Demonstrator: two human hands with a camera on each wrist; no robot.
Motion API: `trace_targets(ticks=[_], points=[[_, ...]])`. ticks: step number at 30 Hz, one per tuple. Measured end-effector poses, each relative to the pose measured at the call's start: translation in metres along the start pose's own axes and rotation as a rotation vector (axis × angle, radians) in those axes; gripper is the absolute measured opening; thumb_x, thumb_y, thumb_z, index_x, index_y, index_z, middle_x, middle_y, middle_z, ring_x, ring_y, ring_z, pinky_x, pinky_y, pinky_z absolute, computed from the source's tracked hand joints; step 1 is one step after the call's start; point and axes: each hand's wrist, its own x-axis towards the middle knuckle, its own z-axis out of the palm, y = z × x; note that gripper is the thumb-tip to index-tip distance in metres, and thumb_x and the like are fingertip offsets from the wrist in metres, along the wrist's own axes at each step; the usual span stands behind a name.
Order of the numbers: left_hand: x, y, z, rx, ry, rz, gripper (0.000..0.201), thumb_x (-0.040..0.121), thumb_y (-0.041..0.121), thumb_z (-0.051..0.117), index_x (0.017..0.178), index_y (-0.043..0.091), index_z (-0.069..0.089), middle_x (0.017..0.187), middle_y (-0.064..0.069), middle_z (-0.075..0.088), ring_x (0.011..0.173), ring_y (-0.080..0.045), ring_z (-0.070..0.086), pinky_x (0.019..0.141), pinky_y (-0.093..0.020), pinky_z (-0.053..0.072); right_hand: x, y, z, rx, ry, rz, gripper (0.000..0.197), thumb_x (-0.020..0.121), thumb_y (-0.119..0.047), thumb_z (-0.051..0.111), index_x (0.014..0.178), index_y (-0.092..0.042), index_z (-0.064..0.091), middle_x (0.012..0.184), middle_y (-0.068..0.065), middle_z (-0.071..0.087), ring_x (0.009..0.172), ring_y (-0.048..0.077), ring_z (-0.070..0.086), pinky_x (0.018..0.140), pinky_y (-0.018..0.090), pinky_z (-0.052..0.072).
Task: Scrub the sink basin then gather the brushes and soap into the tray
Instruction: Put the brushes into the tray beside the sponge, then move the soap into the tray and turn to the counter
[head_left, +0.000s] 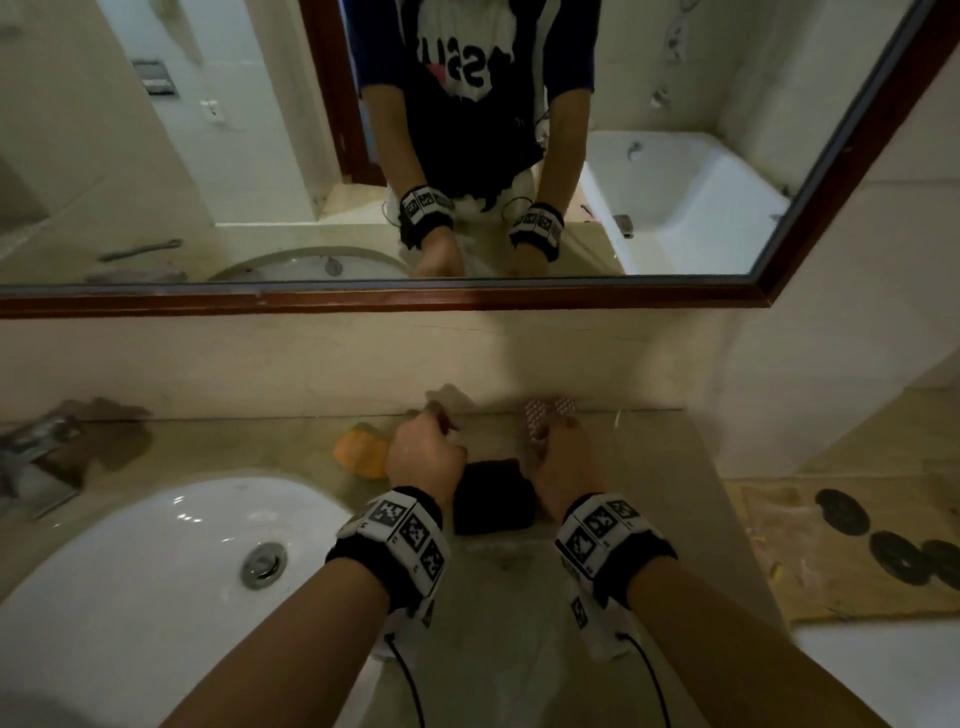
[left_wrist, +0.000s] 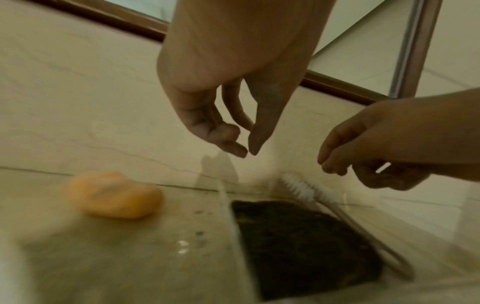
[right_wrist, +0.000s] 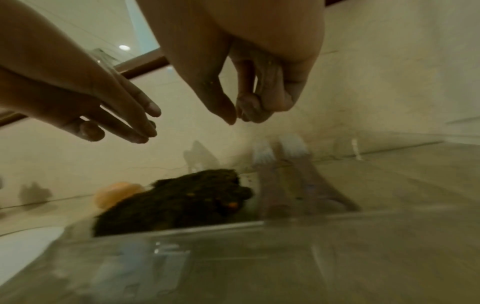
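A clear tray (head_left: 498, 541) stands on the counter to the right of the white sink basin (head_left: 130, 571). In it lie a dark scrub pad (head_left: 491, 499) (left_wrist: 298, 242) (right_wrist: 176, 201) and two white-bristled brushes (right_wrist: 262, 152) (left_wrist: 298, 189) along its right side. The orange soap (head_left: 363, 452) (left_wrist: 114, 195) sits on the counter just left of the tray. My left hand (head_left: 423, 452) (left_wrist: 246, 152) hovers over the tray's back left with relaxed fingers, holding nothing. My right hand (head_left: 561, 447) (right_wrist: 237, 120) hangs above the brushes, fingers curled and empty.
A faucet (head_left: 36, 447) stands at the far left behind the basin. The framed mirror (head_left: 467, 156) and wall rise right behind the tray. The counter ends at the right, above a floor mat (head_left: 831, 545) with dark slippers.
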Motion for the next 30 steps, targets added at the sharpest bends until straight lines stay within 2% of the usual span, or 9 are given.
trace_targets(ticks=[6,8,10,12,14,19,24,28,30], points=[[0.019,-0.08,-0.056,0.081,0.016,-0.025,0.04,0.078,0.002,0.058,0.115,0.018,0.056,0.119,-0.01,0.053,0.098,-0.029,0.059,0.075,-0.031,0.048,-0.003,-0.077,0.041,-0.197,-0.224,-0.163,0.041,0.096,-0.026,0.05,0.133,-0.01,0.042,0.137,0.011,0.044,0.121,0.027,0.049,0.099,0.034,0.042],[0.032,-0.101,-0.067,0.131,-0.065,-0.029,0.049,0.08,0.005,0.063,0.125,0.019,0.05,0.128,-0.009,0.048,0.107,-0.028,0.058,0.081,-0.032,0.048,-0.001,-0.095,0.059,-0.223,-0.316,-0.188,0.05,0.093,-0.019,0.055,0.139,-0.01,0.036,0.147,0.011,0.032,0.127,0.027,0.045,0.104,0.034,0.041],[0.047,-0.118,-0.073,0.172,-0.19,-0.015,0.066,0.079,0.013,0.07,0.137,0.023,0.04,0.14,-0.01,0.041,0.121,-0.029,0.051,0.098,-0.037,0.047,0.006,-0.108,0.077,-0.254,-0.384,-0.175,0.056,0.09,-0.006,0.056,0.141,-0.008,0.033,0.15,0.012,0.024,0.131,0.03,0.041,0.108,0.036,0.04],[0.06,-0.126,-0.076,0.28,-0.308,0.001,0.08,0.078,0.02,0.072,0.145,0.028,0.028,0.147,-0.01,0.034,0.133,-0.03,0.039,0.108,-0.044,0.04,0.013,-0.116,0.093,-0.277,-0.403,-0.156,0.054,0.088,-0.003,0.054,0.139,-0.007,0.035,0.148,0.014,0.027,0.13,0.032,0.041,0.107,0.036,0.041],[0.069,-0.13,-0.074,0.281,-0.396,0.011,0.085,0.078,0.022,0.074,0.147,0.028,0.023,0.145,-0.012,0.037,0.131,-0.032,0.042,0.108,-0.045,0.041,0.019,-0.122,0.105,-0.296,-0.418,-0.134,0.051,0.088,-0.005,0.054,0.137,-0.006,0.038,0.143,0.014,0.031,0.126,0.032,0.044,0.104,0.035,0.041],[0.085,-0.14,-0.065,0.195,-0.421,0.095,0.064,0.079,0.018,0.073,0.136,0.013,0.044,0.13,-0.014,0.057,0.118,-0.028,0.055,0.102,-0.04,0.047,0.036,-0.125,0.13,-0.315,-0.445,-0.094,0.045,0.092,-0.016,0.051,0.134,-0.005,0.041,0.14,0.015,0.038,0.123,0.031,0.047,0.103,0.035,0.041],[0.088,-0.14,-0.061,0.185,-0.451,0.083,0.062,0.084,0.021,0.066,0.139,0.009,0.04,0.132,-0.015,0.057,0.122,-0.03,0.052,0.105,-0.041,0.044,0.045,-0.124,0.137,-0.333,-0.447,-0.112,0.046,0.091,-0.025,0.055,0.132,-0.005,0.044,0.139,0.014,0.042,0.124,0.031,0.046,0.104,0.035,0.04],[0.083,-0.137,-0.059,0.068,-0.384,0.053,0.068,0.074,0.026,0.071,0.135,0.009,0.045,0.131,-0.017,0.058,0.12,-0.03,0.055,0.103,-0.042,0.047,0.039,-0.127,0.121,-0.313,-0.425,-0.195,0.043,0.087,-0.033,0.059,0.121,-0.007,0.054,0.128,0.014,0.052,0.116,0.029,0.05,0.098,0.034,0.042],[0.082,-0.128,-0.06,0.049,-0.368,0.084,0.064,0.076,0.018,0.074,0.133,0.007,0.047,0.131,-0.017,0.058,0.119,-0.031,0.056,0.103,-0.041,0.046,0.037,-0.128,0.099,-0.263,-0.372,-0.224,0.04,0.088,-0.031,0.059,0.12,-0.007,0.056,0.127,0.012,0.055,0.116,0.027,0.05,0.099,0.031,0.04]])
